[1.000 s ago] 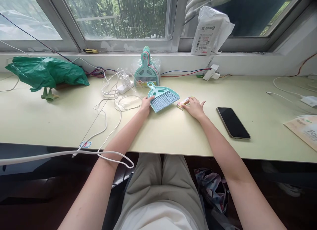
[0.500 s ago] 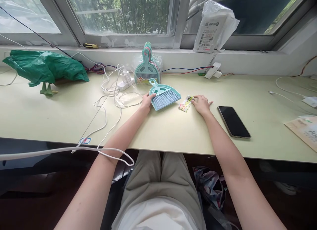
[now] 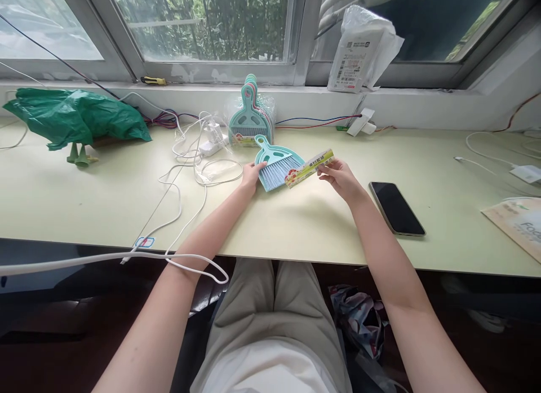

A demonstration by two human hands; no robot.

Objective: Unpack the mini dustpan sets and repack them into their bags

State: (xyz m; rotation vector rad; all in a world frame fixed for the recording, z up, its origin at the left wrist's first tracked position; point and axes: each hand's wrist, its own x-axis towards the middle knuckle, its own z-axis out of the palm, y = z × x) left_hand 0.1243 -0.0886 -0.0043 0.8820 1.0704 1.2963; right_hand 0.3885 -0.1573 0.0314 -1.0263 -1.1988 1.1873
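Note:
A mint-green dustpan [image 3: 264, 147] lies on the table with a small brush [image 3: 275, 173] nested in it, its blue-grey bristles toward me. My left hand [image 3: 252, 176] is closed on the left edge of this set, thumb on top. My right hand [image 3: 340, 177] pinches a printed card label [image 3: 311, 166], yellow-green with colourful pictures and dark lettering. The label is raised off the table, its left end overlapping the right side of the brush and dustpan in view. Whether it touches them I cannot tell.
Behind stands a plastic-wrapped stack of similar dustpan sets [image 3: 250, 114]. White cables [image 3: 180, 195] tangle on the left, near a green plastic bag [image 3: 78, 116]. A black phone [image 3: 397, 208] lies right of my right hand. A wrapped package [image 3: 359, 52] leans by the window.
My right hand has lifted the label off the table and brought it left, over the right side of the dustpan set. My left hand keeps its hold on the set.

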